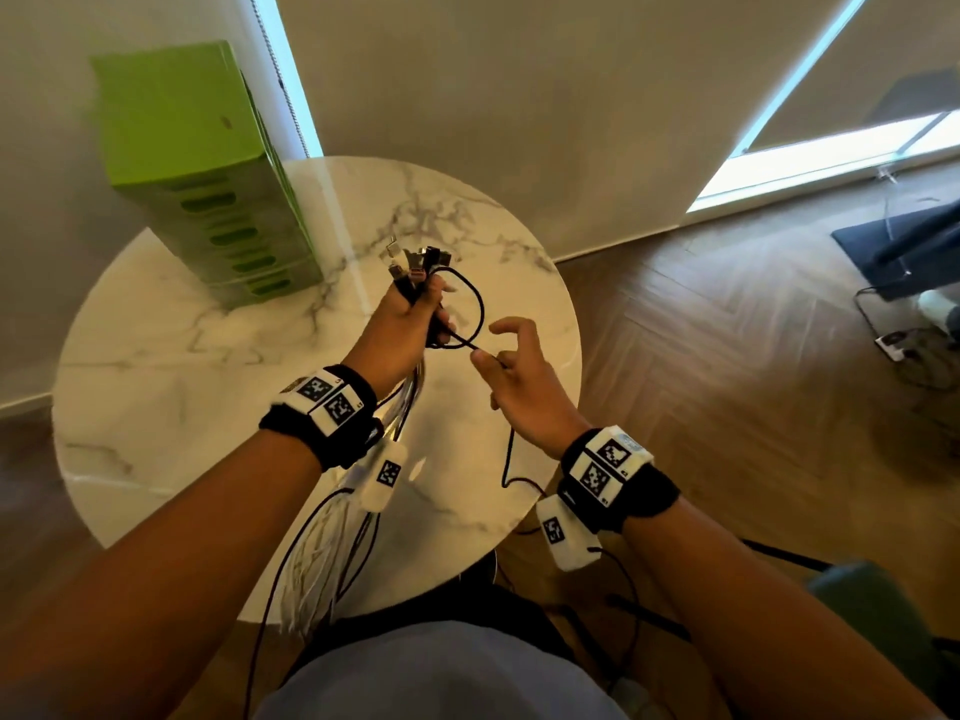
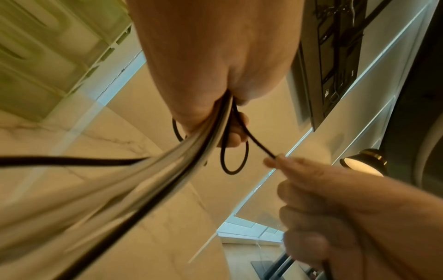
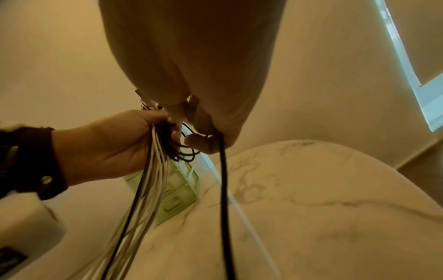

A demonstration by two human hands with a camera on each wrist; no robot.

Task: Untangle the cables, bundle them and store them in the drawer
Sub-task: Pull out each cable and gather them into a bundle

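My left hand (image 1: 410,319) grips a bundle of white and black cables (image 1: 322,553) above the marble table, plug ends (image 1: 413,262) sticking up out of the fist. The strands hang down past my wrist over the table's near edge. One black cable (image 1: 470,309) loops out of the fist to my right hand (image 1: 506,366), which pinches it between thumb and a finger; its tail drops down past the right wrist. In the left wrist view the black loop (image 2: 233,161) hangs below the fist. In the right wrist view the black cable (image 3: 224,199) runs straight down.
A green drawer tower (image 1: 208,184) stands at the back left of the round marble table (image 1: 171,356). Wood floor lies to the right, with a dark mat and cords (image 1: 904,252) far right. A blind cord (image 1: 291,90) hangs by the window behind.
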